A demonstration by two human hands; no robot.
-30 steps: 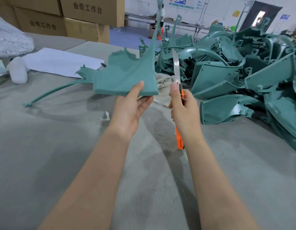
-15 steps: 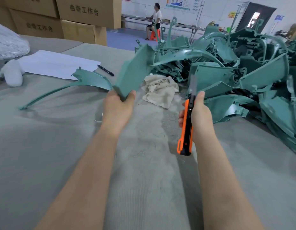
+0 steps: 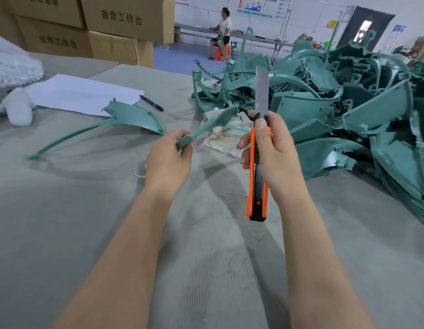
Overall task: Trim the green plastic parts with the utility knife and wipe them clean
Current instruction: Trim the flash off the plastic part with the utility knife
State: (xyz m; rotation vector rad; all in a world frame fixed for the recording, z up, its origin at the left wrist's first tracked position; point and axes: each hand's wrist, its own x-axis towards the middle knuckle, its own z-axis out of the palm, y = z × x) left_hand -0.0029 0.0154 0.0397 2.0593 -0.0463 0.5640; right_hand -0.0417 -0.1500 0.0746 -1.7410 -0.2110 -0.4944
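Note:
My left hand (image 3: pixel 169 160) grips the near end of a green plastic part (image 3: pixel 209 123), which I see edge-on, slanting up and to the right over a beige cloth (image 3: pixel 226 140). My right hand (image 3: pixel 274 153) holds an orange and black utility knife (image 3: pixel 258 167) upright, thumb on the handle's top, its long steel blade pointing up just right of the part's far end. Another green part (image 3: pixel 125 119), curved with a long thin tail, lies flat on the grey table cover (image 3: pixel 87 210) to the left.
A big heap of green parts (image 3: pixel 337 110) fills the right side. White paper (image 3: pixel 82 93), a black marker (image 3: pixel 151 106), a white wad (image 3: pixel 18 110) and a plastic bag (image 3: pixel 13 65) lie at the left. Cardboard boxes (image 3: pixel 120 22) stand behind. A person (image 3: pixel 221 32) sits far off.
My left hand has turned the green part from a broad face to edge-on and lowered it. My right hand has raised the knife upright and brought it closer to the part.

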